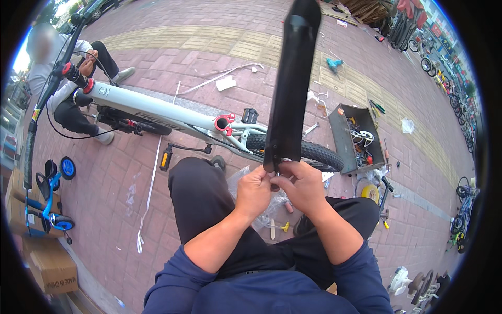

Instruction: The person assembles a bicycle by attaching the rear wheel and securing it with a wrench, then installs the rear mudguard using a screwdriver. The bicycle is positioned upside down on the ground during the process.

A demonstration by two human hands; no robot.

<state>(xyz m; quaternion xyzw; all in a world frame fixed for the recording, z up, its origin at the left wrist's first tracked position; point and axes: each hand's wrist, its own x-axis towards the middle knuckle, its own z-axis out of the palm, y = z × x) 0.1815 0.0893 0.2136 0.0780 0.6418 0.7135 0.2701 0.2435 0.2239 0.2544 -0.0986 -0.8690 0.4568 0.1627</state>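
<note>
I sit on a brick pavement and hold a long black mudguard [290, 89] upright in front of me. My left hand [252, 189] and my right hand [302, 187] both pinch its lower end, fingers working at a small fitting there. Behind the mudguard a white bicycle frame [157, 112] lies across the ground, with a red seat clamp [224, 123] and a black rear tyre [314, 153]. Clear plastic wrap [241, 178] lies between my knees.
A grey metal toolbox [348, 141] full of tools stands at the right. Another person [68, 78] crouches at the bike's handlebar, upper left. A small blue children's bike [49, 196] and cardboard boxes [52, 264] are at the left. Loose tools and white straps litter the bricks.
</note>
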